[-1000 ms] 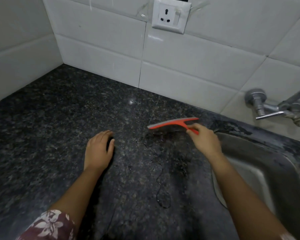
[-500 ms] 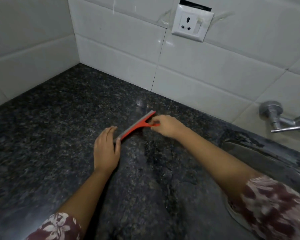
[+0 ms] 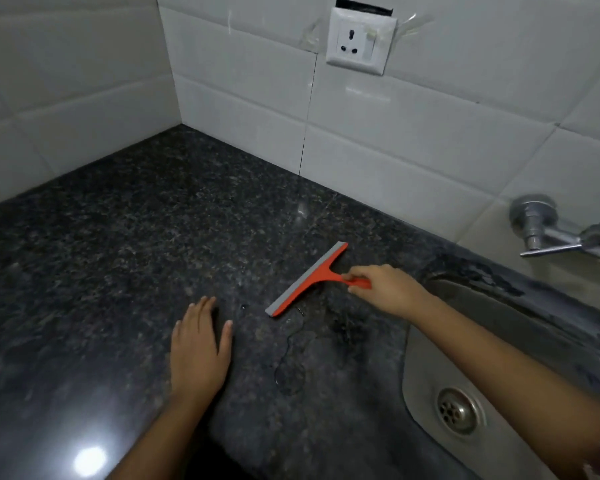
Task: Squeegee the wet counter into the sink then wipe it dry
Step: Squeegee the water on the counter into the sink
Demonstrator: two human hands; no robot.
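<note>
An orange squeegee (image 3: pixel 307 279) with a grey blade lies with its blade edge on the dark speckled granite counter (image 3: pixel 125 244), the blade running diagonally from near left to far right. My right hand (image 3: pixel 385 289) grips its orange handle. My left hand (image 3: pixel 200 351) rests flat on the counter, fingers apart, to the near left of the blade. Thin water trails and a wet patch (image 3: pixel 293 355) show on the stone just near of the blade. The steel sink (image 3: pixel 492 327) sits at the right, its drain (image 3: pixel 456 410) visible.
White tiled walls meet in a corner at the back left. A wall socket (image 3: pixel 359 41) is mounted above the counter. A metal tap (image 3: pixel 548 233) sticks out of the wall over the sink at the far right.
My right hand has drawn the squeegee rightward toward the sink, away from my left hand. The left hand stays flat on the counter. The view has shifted, showing the sink drain.
</note>
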